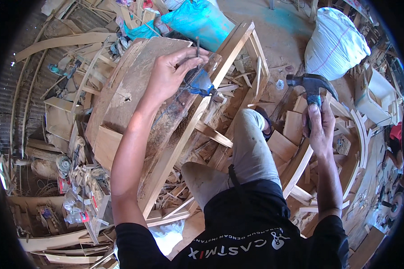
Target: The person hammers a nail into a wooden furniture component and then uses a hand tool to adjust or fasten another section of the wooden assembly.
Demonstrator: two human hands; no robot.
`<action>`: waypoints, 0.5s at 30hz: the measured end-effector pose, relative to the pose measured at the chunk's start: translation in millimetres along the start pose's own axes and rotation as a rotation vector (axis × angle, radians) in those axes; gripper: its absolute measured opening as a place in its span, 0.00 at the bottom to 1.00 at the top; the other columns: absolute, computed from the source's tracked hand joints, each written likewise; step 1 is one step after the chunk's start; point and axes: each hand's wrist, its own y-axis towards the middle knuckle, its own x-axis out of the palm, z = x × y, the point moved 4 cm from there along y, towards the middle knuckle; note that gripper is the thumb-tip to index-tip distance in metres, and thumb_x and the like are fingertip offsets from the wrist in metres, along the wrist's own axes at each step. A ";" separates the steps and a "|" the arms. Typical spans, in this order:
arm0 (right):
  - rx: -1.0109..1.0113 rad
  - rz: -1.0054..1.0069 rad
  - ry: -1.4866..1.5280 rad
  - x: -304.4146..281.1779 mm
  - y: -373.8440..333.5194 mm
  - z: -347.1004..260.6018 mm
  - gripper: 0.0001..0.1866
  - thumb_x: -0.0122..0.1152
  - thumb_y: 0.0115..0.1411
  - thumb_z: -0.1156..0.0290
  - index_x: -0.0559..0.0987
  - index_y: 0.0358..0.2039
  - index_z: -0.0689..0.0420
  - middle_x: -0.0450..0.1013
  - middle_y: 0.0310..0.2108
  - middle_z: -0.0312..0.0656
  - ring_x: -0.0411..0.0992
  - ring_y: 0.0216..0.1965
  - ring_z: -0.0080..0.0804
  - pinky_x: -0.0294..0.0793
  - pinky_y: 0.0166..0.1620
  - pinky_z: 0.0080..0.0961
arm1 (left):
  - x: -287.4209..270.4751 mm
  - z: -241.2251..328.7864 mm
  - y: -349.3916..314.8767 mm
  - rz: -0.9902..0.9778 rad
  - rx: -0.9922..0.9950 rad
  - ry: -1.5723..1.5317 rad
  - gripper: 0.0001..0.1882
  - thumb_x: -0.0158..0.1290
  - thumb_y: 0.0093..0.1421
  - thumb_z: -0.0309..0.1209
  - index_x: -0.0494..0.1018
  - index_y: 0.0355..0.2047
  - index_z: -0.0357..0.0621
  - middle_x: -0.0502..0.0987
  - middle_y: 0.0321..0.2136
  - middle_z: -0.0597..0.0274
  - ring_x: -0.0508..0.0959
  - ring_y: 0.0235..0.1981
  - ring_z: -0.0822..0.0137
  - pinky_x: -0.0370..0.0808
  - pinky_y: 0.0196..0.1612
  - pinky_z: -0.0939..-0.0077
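Observation:
My left hand point(169, 74) is closed in a pinch over the edge of a dusty wooden workbench point(137, 85). Out of its fingers rises a thin dark metal rod point(198, 44), which looks like a nail. Just below those fingers a blue metal tool point(201, 84), perhaps a small vise, sits at the bench edge; my hand partly covers it. On the right, my right hand point(321, 127) grips a claw hammer point(313, 83) by its handle. The dark hammer head is raised, well apart from my left hand.
A long wooden frame point(177, 159) runs along the bench, beside my bent legs. Curved wooden pieces point(361, 139) and boards lie at the right. Farther off are a full white sack point(335, 45) and a turquoise sack point(197, 24). Scrap wood and shavings litter the floor.

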 end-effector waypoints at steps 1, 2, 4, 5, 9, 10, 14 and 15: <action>-0.005 -0.010 0.012 0.6 1.1 -0.1 0.17 0.53 0.78 0.53 0.73 0.45 0.57 0.69 0.23 0.30 0.62 0.18 0.13 0.60 0.22 0.15 | -2.3 -2.3 -0.1 0.002 -0.009 0.000 0.13 0.56 0.74 0.29 0.82 0.53 0.37 0.87 0.45 0.59 0.86 0.48 0.68 0.82 0.50 0.72; -0.008 -0.016 0.024 0.9 1.4 0.6 0.17 0.53 0.78 0.54 0.73 0.46 0.57 0.69 0.23 0.30 0.62 0.19 0.13 0.60 0.22 0.15 | -2.4 -1.4 1.2 -0.001 -0.018 -0.002 0.12 0.56 0.74 0.29 0.82 0.53 0.37 0.87 0.45 0.60 0.86 0.48 0.68 0.82 0.50 0.72; -0.004 -0.027 0.025 1.7 2.5 -0.3 0.17 0.54 0.78 0.54 0.73 0.46 0.57 0.70 0.23 0.30 0.63 0.19 0.13 0.60 0.22 0.15 | -1.4 2.4 2.0 0.006 -0.024 -0.022 0.12 0.56 0.74 0.29 0.82 0.53 0.36 0.87 0.45 0.59 0.86 0.48 0.67 0.82 0.51 0.72; 0.005 -0.032 0.017 3.1 2.8 -3.2 0.18 0.54 0.78 0.53 0.74 0.47 0.57 0.70 0.24 0.30 0.63 0.19 0.13 0.61 0.22 0.16 | -0.8 4.9 2.2 0.008 -0.028 -0.030 0.12 0.56 0.74 0.28 0.81 0.53 0.36 0.87 0.45 0.59 0.86 0.48 0.67 0.82 0.52 0.71; 0.003 -0.068 -0.007 3.7 7.4 1.2 0.18 0.54 0.78 0.53 0.74 0.48 0.58 0.70 0.24 0.31 0.65 0.20 0.13 0.63 0.22 0.17 | -7.1 3.3 2.4 0.061 -0.047 -0.081 0.12 0.55 0.75 0.28 0.81 0.52 0.36 0.86 0.45 0.59 0.86 0.49 0.66 0.83 0.53 0.71; 0.001 -0.059 -0.018 3.7 8.2 4.0 0.19 0.55 0.77 0.53 0.74 0.48 0.58 0.70 0.24 0.30 0.65 0.20 0.13 0.64 0.23 0.17 | -10.7 3.6 0.9 0.076 -0.044 -0.087 0.12 0.54 0.75 0.28 0.81 0.52 0.36 0.86 0.44 0.59 0.86 0.49 0.65 0.83 0.53 0.71; 0.069 -0.050 0.097 5.6 3.3 13.2 0.18 0.55 0.78 0.53 0.74 0.46 0.58 0.69 0.24 0.30 0.65 0.20 0.13 0.64 0.23 0.17 | -16.2 6.1 -0.7 0.063 -0.108 0.065 0.12 0.54 0.76 0.28 0.81 0.53 0.37 0.87 0.42 0.61 0.85 0.47 0.73 0.80 0.47 0.76; 0.090 -0.054 0.111 5.4 1.6 18.6 0.18 0.55 0.78 0.53 0.74 0.45 0.57 0.69 0.24 0.30 0.65 0.20 0.13 0.64 0.23 0.17 | -17.4 8.2 -1.3 0.047 -0.124 0.152 0.12 0.53 0.76 0.29 0.81 0.53 0.38 0.87 0.42 0.61 0.84 0.47 0.74 0.80 0.47 0.76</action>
